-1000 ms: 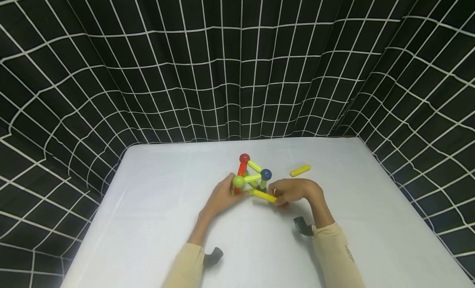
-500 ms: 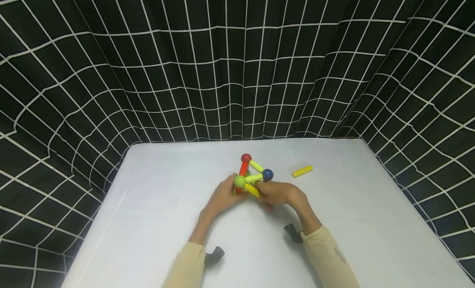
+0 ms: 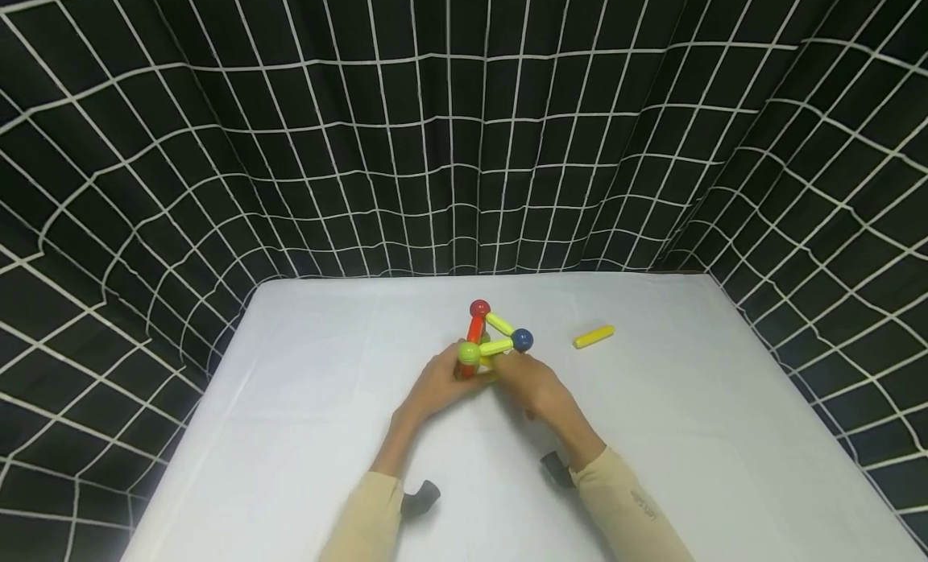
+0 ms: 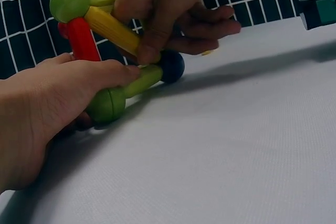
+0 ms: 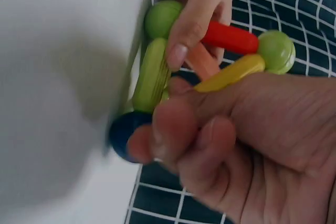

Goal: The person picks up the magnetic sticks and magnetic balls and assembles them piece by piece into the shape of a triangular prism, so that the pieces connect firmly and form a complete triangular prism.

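A box-like frame of coloured rods and balls stands on the table, with a red ball (image 3: pixel 480 308), a blue ball (image 3: pixel 522 339) and a green ball (image 3: pixel 469 353) on top. My left hand (image 3: pixel 438 382) grips its near left side, thumb along a light-green bottom rod (image 4: pixel 144 81) beside the lower green ball (image 4: pixel 107 104). A yellow rod (image 4: pixel 111 27) slants from the upper green ball (image 5: pixel 276 51) toward the lower blue ball (image 5: pixel 126 136). My right hand (image 3: pixel 535 385) pinches this rod near its lower end; its fingers hide whether that end touches the blue ball.
Another yellow rod (image 3: pixel 594 336) lies on the white table (image 3: pixel 304 369) to the right of the frame. Dark curtains (image 3: pixel 464 127) with a white grid surround the table at the back and sides.
My right hand has moved left and brought the yellow rod in under the top of the frame, one end now at the upper green ball. The left hand keeps its grip.
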Tool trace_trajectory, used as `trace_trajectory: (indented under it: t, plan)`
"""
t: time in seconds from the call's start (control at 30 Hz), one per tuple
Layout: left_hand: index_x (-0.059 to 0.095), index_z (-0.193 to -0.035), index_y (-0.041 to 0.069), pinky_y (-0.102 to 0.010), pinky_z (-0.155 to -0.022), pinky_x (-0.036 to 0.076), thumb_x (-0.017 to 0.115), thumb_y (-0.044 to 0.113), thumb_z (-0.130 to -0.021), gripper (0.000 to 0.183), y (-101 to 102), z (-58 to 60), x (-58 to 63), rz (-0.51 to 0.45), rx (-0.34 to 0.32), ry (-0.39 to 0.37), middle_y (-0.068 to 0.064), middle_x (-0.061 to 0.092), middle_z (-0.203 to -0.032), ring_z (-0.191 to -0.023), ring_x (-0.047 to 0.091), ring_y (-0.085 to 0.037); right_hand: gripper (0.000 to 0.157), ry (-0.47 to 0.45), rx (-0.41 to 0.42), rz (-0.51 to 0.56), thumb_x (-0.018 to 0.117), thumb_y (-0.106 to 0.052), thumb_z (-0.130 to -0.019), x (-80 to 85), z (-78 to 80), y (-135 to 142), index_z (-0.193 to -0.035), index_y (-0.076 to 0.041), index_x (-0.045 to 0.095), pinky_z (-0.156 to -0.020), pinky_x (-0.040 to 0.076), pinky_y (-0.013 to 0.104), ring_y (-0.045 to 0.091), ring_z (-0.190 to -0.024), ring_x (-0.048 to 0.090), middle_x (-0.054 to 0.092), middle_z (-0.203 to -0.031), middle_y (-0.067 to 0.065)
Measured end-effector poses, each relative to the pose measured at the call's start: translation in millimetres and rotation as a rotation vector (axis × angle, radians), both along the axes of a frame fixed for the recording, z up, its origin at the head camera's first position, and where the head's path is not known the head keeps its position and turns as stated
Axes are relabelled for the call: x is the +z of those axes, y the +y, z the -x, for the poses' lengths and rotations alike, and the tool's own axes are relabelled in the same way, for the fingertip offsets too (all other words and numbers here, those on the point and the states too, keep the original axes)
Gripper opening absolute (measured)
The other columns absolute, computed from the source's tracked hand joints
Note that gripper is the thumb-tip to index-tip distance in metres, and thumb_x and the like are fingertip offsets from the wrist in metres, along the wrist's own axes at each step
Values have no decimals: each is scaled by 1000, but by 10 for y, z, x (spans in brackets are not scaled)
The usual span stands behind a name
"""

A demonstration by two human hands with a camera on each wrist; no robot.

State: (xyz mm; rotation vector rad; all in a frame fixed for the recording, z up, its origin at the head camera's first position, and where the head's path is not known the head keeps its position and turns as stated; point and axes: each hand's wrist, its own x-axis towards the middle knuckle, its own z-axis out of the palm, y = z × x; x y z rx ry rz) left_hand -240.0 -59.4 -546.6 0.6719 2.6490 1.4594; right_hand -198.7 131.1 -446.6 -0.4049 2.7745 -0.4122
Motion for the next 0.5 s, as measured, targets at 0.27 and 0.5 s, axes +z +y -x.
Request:
trace_trajectory:
  t: [0.27,0.5]
  plan:
    - [61,-125,40,-31,-87,51,82,54,-85,48,20,32,-33,-18,18,16,11,64,-102,-95,57,-12,68,-400,49,110,73,-21,-98,279,59,329,-155,-11,38,-61,57,34,21,-57,66,68,-97,15]
    - [63,-105,30,-22,-59,35,86,57,-79,44,8,3,-29,-21,189,57,5,47,-73,-69,43,-11,46,-429,214,295,76,-19,-94,352,201,801,-134,-1,62,-73,61,34,20,-72,72,75,-95,14]
